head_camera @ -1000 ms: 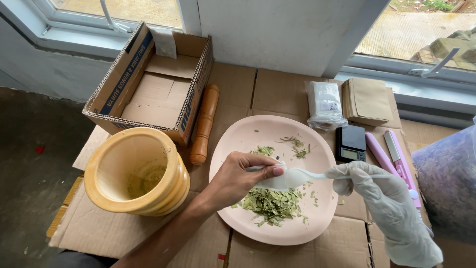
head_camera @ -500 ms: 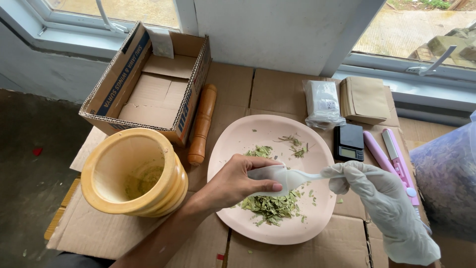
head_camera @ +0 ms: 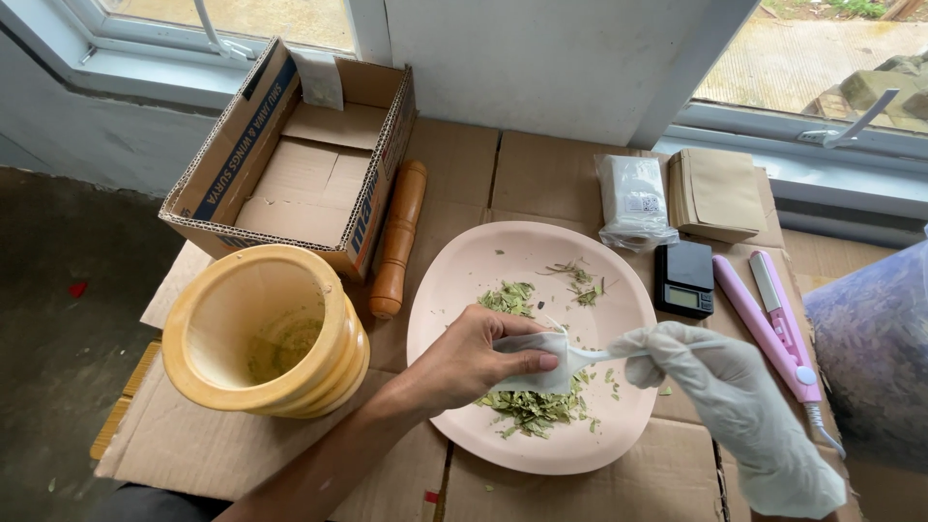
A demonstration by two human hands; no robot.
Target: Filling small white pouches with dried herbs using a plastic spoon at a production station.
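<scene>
My bare left hand (head_camera: pixel 464 362) pinches a small white paper sachet (head_camera: pixel 530 360) over a pale pink plate (head_camera: pixel 464 261). In my gloved right hand (head_camera: pixel 720 391) is a white plastic spoon (head_camera: pixel 601 355); its bowl end sits at the sachet's mouth. A pile of dried green leaf pieces (head_camera: pixel 534 411) lies on the plate just under the sachet. More leaf bits (head_camera: pixel 580 282) are scattered toward the plate's far side.
A yellow wooden mortar (head_camera: pixel 261 329) stands to the left, a wooden pestle (head_camera: pixel 398 237) beside an open cardboard box (head_camera: pixel 300 164). Behind the plate are a white packet (head_camera: pixel 633 198), brown envelopes (head_camera: pixel 717 193), a black pocket scale (head_camera: pixel 684 278), and a pink sealer tool (head_camera: pixel 773 324). A large plastic bag (head_camera: pixel 875 338) is at the right.
Both hands stay over the plate with the spoon at the sachet. The view has shifted only slightly.
</scene>
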